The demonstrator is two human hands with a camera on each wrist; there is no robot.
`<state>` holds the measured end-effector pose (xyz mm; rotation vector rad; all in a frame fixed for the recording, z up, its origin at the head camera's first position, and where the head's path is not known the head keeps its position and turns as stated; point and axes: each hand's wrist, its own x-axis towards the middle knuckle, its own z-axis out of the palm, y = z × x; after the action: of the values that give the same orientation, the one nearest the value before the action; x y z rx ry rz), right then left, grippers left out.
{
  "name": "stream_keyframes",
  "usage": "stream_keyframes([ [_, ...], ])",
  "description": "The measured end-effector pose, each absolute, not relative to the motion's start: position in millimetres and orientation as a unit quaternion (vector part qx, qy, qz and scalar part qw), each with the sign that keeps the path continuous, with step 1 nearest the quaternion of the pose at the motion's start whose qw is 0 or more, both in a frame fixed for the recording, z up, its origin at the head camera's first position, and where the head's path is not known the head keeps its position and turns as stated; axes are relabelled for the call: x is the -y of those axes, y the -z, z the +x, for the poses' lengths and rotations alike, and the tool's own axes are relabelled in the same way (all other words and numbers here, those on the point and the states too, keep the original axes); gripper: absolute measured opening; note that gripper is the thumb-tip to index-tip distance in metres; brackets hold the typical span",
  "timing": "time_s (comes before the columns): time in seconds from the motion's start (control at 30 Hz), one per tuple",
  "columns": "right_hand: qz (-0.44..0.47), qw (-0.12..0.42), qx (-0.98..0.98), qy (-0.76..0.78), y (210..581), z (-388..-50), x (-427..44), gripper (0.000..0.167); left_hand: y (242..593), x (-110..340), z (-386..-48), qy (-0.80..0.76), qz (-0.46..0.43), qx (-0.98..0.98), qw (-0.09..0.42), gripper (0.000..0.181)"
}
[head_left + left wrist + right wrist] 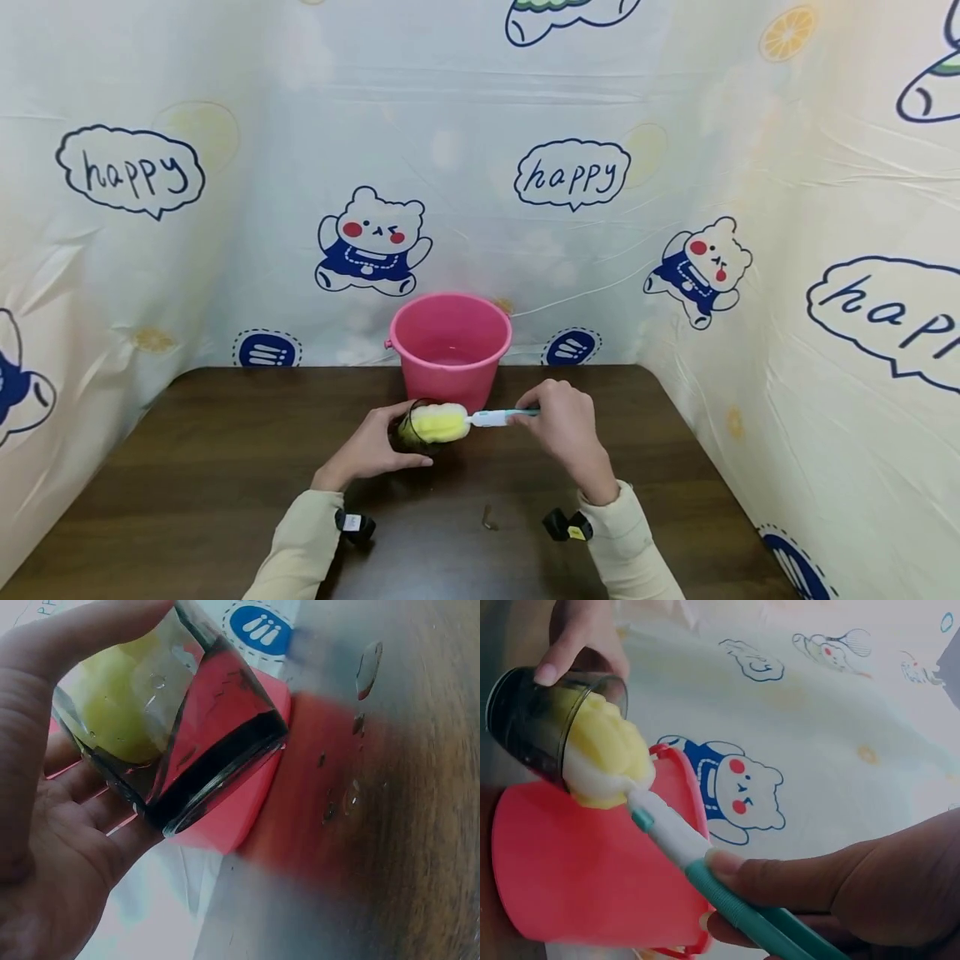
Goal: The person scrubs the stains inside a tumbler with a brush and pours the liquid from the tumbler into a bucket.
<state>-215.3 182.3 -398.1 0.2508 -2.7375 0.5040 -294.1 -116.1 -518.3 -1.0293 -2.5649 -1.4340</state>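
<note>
Dark clear glass (529, 727) is up off the tabletop (187, 467), just in front of the bucket, tipped well over w/ mouth toward the R hand. Yellow & white sponge head (442, 422) sits partly in the mouth, rest sticking out; its white & teal handle (491, 418) runs off to the R. L hand (372, 447) grips the glass, thumb one side, fingers round the other. R hand (566, 421) pinches the handle btwn thumb & fingers.

Step in hand: prob. scrubbing the inside of the glass, tho can't tell if sponge is going in or coming out. Next move calls for a firm L grip (glass looks wet, maybe slick) & handle kept in line w/ the mouth, so sponge doesn't snag on the rim.

Pink bucket (450, 385) stands upright behind, near far edge. Water drops (368, 671) on the tabletop. Printed sheet (480, 108), bears & "happy" bubbles, hangs beyond.
</note>
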Motion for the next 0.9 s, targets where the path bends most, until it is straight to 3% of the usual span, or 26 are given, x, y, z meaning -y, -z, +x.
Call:
stream_keyframes([
  [0.23, 0.101, 0.141, 0.970, -0.172, 395, -213, -183, 0.018, 522, 115, -295, 0.447, -0.331, 0.831, 0.010, 0.084],
  [0.47, 0.087, 0.173, 0.963, -0.185, 395, -213, -186, 0.015, 521, 115, -296, 0.454, -0.337, 0.825, 0.015, 0.087],
  [0.73, 0.094, 0.142, 0.971, -0.169, 390, -207, -185, 0.016, 520, 112, -295, 0.446, -0.338, 0.829, 0.014, 0.082],
  [0.9, 0.081, 0.165, 0.965, -0.185, 389, -208, -185, 0.016, 520, 112, -295, 0.457, -0.341, 0.821, 0.014, 0.083],
])
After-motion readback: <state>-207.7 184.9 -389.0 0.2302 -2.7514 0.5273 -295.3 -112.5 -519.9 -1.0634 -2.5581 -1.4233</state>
